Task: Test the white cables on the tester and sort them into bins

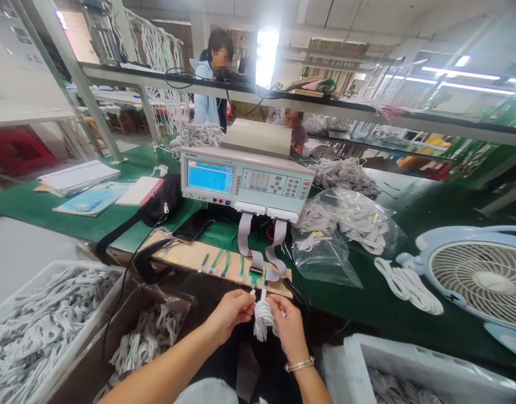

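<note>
A coiled white cable (264, 321) hangs between my two hands at the table's front edge. My left hand (234, 311) pinches one small white plug end (252, 292) of it, just below a green circuit board (255, 279). My right hand (288, 321) is closed on the coil's right side, and the other cable end (263, 294) points up toward the board strip. Grey ribbon cables (246, 238) run from that strip to a tester with a lit blue screen (210, 177). Whether the plug touches the board's socket is too small to tell.
Bins of coiled cables (42, 320) stand at the lower left, and a white bin (430, 365) is at the lower right. Bagged cables (325, 247), a loose cable coil (409, 285) and a fan (485, 280) occupy the right side. Two people are behind the shelf.
</note>
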Tool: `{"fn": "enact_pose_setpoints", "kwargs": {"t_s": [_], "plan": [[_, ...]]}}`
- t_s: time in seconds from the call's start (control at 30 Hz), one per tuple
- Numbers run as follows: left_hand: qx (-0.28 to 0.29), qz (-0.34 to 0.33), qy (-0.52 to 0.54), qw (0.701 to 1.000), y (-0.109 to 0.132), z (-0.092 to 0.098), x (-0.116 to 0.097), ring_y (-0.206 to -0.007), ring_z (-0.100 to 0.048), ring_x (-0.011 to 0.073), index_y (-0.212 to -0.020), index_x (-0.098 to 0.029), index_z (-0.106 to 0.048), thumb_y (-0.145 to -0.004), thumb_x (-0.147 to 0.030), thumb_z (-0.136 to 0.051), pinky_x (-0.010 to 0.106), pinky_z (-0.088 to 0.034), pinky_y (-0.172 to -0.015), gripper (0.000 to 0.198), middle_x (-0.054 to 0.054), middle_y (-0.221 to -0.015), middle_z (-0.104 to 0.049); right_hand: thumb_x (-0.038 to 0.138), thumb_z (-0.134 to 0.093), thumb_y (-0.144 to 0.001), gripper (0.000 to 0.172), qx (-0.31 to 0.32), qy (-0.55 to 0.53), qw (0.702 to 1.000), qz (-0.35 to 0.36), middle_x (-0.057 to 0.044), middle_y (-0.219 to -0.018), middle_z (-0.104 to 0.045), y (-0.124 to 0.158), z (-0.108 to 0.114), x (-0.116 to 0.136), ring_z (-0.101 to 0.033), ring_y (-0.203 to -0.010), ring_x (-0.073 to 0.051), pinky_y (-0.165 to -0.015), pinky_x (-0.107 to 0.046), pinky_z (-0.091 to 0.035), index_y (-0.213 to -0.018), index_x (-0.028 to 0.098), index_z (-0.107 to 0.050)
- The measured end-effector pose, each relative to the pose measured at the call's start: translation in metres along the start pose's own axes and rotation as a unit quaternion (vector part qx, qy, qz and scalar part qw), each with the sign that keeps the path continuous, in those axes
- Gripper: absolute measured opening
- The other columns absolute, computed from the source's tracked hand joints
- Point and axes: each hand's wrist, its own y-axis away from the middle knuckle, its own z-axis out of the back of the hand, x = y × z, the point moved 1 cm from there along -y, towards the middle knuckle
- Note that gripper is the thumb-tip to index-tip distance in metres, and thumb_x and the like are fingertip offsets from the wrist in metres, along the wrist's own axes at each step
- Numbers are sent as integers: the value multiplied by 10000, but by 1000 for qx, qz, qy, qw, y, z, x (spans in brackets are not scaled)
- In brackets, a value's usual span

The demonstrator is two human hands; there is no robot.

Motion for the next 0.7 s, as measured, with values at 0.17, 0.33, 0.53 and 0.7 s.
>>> {"fn": "enact_pose_setpoints", "kwargs": {"t_s": [0.17,0.33,0.53,0.7], "plan": [[-53,-67,47,995,2,-9,9,-481,-453,53,-571,-129,-463,-594,-359,-648,168,-356,-487,296,-17,-535,-508,390,-577,-704,319,-5,-18,1000,-12,-77,-723,-645,5,4,-4,-579,-670,-189,-620,-263,-441,-842,107,-631],[-46,-99,79,991,-2,-8,14,-488,-439,58,-615,-118,-521,-573,-333,-673,189,-352,-516,267,-21,-541,-499,395,-575,-699,317,12,-65,997,-41,-57,-702,-640,4,-5,-2,-575,-660,-176,-619,-251,-433,-844,120,-634],[-25,-50,48,997,-8,1,8,-468,-375,52,-676,-125,-582,-553,-388,-668,185,-268,-483,302,-36,-525,-455,435,-562,-690,366,61,-81,992,-80,-72,-793,-641,-10,-2,-24,-574,-730,-201,-691,-276,-430,-901,144,-632],[29,6,50,998,-13,-3,-5,-472,-362,49,-728,-131,-627,-591,-460,-597,188,-253,-486,357,-13,-599,-462,495,-589,-624,371,145,-76,980,-117,-82,-774,-654,-32,4,-32,-574,-796,-248,-743,-296,-427,-793,176,-675]]}}
